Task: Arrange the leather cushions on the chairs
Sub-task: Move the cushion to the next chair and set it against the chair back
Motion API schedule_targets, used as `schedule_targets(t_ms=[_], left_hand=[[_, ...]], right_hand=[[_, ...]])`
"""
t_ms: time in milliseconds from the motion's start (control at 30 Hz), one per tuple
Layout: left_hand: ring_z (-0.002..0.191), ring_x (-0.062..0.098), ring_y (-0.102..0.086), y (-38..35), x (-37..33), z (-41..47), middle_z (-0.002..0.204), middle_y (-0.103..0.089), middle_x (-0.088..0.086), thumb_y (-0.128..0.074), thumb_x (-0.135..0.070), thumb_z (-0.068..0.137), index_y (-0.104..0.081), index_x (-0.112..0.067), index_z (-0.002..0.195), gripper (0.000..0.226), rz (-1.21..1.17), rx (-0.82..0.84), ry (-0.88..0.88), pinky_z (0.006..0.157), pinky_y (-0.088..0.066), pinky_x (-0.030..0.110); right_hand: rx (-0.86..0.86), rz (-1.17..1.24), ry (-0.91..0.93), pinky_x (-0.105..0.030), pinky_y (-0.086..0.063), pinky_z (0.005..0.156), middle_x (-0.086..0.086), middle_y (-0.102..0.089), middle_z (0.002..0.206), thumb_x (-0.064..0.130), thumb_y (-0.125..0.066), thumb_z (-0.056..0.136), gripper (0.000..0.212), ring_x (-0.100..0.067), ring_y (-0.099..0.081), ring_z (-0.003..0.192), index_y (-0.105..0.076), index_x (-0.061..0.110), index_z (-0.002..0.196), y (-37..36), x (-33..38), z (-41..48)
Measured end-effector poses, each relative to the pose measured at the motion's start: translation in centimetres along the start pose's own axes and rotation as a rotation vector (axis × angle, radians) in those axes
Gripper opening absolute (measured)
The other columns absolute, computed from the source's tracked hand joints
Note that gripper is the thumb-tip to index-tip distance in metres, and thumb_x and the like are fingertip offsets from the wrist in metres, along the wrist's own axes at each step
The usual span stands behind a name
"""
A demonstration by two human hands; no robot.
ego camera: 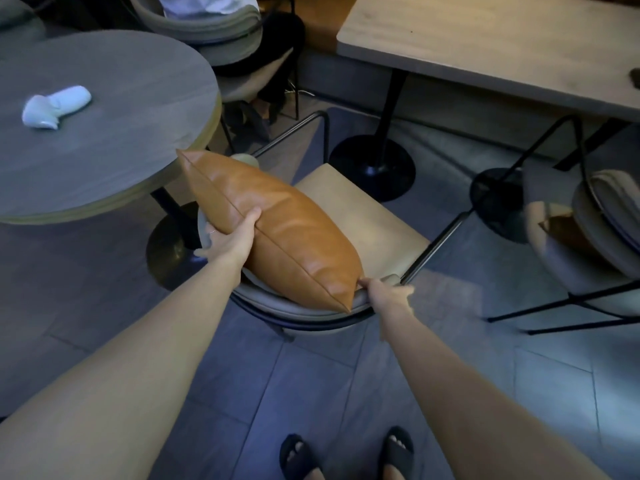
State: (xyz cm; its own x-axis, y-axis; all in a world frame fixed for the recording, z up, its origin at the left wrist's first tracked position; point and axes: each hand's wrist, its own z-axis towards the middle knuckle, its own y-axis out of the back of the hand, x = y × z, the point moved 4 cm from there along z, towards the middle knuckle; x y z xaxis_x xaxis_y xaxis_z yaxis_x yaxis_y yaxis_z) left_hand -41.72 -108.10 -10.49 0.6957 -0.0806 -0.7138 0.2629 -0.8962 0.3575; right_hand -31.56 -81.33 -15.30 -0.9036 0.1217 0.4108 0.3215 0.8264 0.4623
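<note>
Against the curved backrest of the near chair (311, 308) stood the tan leather cushion (277, 223), on edge and tilted, lower corner toward the right hand, upper corner close to the rim of the round bench (104, 161). Left hand (230, 239) gripped the cushion's long seamed edge: thumb pressed on the front face, fingers wrapped behind and mostly out of sight. Right hand (386, 292) pinched the cushion's lower corner; its fingers (363, 281) appeared drawn together at the corner, though motion blur left the exact hold uncertain.

Judged step: seating the cushion on this chair, placement nearly done but not released. Next move probably calls for squaring the cushion against the backrest, centred over the beige seat (367, 216), then letting go with both hands.

Hard to read: a second chair (588, 265) at the right edge was blurred and cut off; a tan patch on it may be another cushion, cannot confirm. Small white object (55, 105) on the round bench unidentified. Seated person (242, 36) at top only partly in frame. Long bench (485, 46) carried a dark item at the frame edge, cut off. Lighting dim throughout.
</note>
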Motion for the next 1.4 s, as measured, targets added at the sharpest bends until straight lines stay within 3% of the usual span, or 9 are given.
schedule_targets(t_ms=[67,167,233,567,700,967,1133,1233,1400], left_hand=[[0.144,0.039,-0.034,-0.1,0.0,0.1,0.167,-0.016,0.017,-0.076,-0.075,0.067,-0.012,-0.037,0.163,0.121,0.001,-0.02,-0.005,0.117,-0.031,0.052],[0.142,0.038,-0.038,-0.1,-0.2,0.2,0.165,-0.025,0.014,-0.074,-0.075,0.067,-0.011,-0.036,0.162,0.12,0.01,-0.012,-0.028,0.116,-0.033,0.05],[0.141,0.037,-0.038,-0.2,-0.2,0.2,0.163,-0.027,0.014,-0.073,-0.077,0.066,-0.013,-0.034,0.162,0.121,0.013,-0.014,-0.022,0.115,-0.034,0.05],[0.139,0.039,-0.04,-3.7,-1.2,-1.1,0.16,-0.03,0.015,-0.072,-0.075,0.072,-0.01,-0.03,0.163,0.119,-0.01,-0.025,0.014,0.111,-0.036,0.049],[0.136,0.044,-0.041,-6.5,-1.4,-1.7,0.159,-0.029,0.021,-0.067,-0.084,0.067,-0.009,-0.025,0.164,0.127,0.059,-0.026,0.059,0.111,-0.038,0.052],[0.141,0.048,-0.034,-12.7,-2.6,-3.0,0.163,-0.022,0.022,-0.063,-0.091,0.06,-0.001,-0.026,0.164,0.137,0.109,0.035,0.089,0.111,-0.037,0.063],[0.143,0.048,-0.031,-14.9,-3.6,-2.5,0.165,-0.018,0.017,-0.067,-0.091,0.051,0.002,-0.031,0.163,0.145,0.043,0.142,0.096,0.107,-0.037,0.073],[0.144,0.045,-0.031,-14.8,-4.0,-2.2,0.165,-0.02,0.016,-0.065,-0.093,0.04,0.003,-0.03,0.163,0.153,0.055,0.17,0.086,0.11,-0.036,0.069],[0.145,0.041,-0.034,-13.8,-4.7,-1.0,0.164,-0.027,0.015,-0.068,-0.09,0.029,0.0,-0.024,0.164,0.165,0.092,0.171,0.061,0.117,-0.032,0.059]], right_hand=[[0.09,0.118,-0.019,-0.065,-0.053,0.094,-0.021,-0.043,0.152,0.035,-0.07,0.083,0.099,-0.05,-0.051,0.129,-0.006,0.019,0.157,-1.1,-0.8,0.2],[0.128,0.161,0.031,-0.052,-0.063,0.051,-0.018,-0.057,0.131,0.027,-0.07,0.084,0.08,-0.045,-0.061,0.115,-0.019,0.02,0.145,-1.3,-0.8,0.3],[0.144,0.158,0.048,-0.048,-0.061,0.045,-0.017,-0.056,0.128,0.022,-0.07,0.086,0.077,-0.044,-0.059,0.117,-0.02,0.018,0.144,-1.1,-0.6,0.7],[0.156,0.072,0.14,-0.052,-0.064,0.054,-0.009,-0.054,0.107,0.02,-0.07,0.091,0.081,-0.036,-0.063,0.101,-0.016,0.015,0.151,2.4,2.5,3.9],[0.099,0.015,0.191,-0.044,-0.062,0.044,-0.013,-0.053,0.134,0.024,-0.07,0.092,0.062,-0.038,-0.064,0.104,-0.029,0.013,0.138,5.5,5.0,6.0],[-0.004,0.095,0.372,-0.062,-0.049,0.103,-0.017,-0.051,0.148,0.064,-0.051,0.068,0.109,-0.043,-0.055,0.126,-0.004,0.036,0.162,8.3,6.2,7.5],[0.07,0.304,0.292,-0.066,-0.051,0.1,-0.005,-0.051,0.135,0.059,-0.047,0.076,0.093,-0.038,-0.057,0.119,-0.009,0.045,0.159,6.7,4.5,6.7],[0.14,0.334,0.238,-0.057,-0.057,0.087,-0.004,-0.045,0.148,0.043,-0.051,0.091,0.084,-0.045,-0.055,0.127,-0.003,0.048,0.16,4.9,3.9,4.5],[0.173,0.354,0.134,-0.053,-0.059,0.08,-0.015,-0.045,0.153,0.031,-0.079,0.077,0.126,-0.046,-0.056,0.125,0.017,0.045,0.157,1.7,3.9,3.5]])
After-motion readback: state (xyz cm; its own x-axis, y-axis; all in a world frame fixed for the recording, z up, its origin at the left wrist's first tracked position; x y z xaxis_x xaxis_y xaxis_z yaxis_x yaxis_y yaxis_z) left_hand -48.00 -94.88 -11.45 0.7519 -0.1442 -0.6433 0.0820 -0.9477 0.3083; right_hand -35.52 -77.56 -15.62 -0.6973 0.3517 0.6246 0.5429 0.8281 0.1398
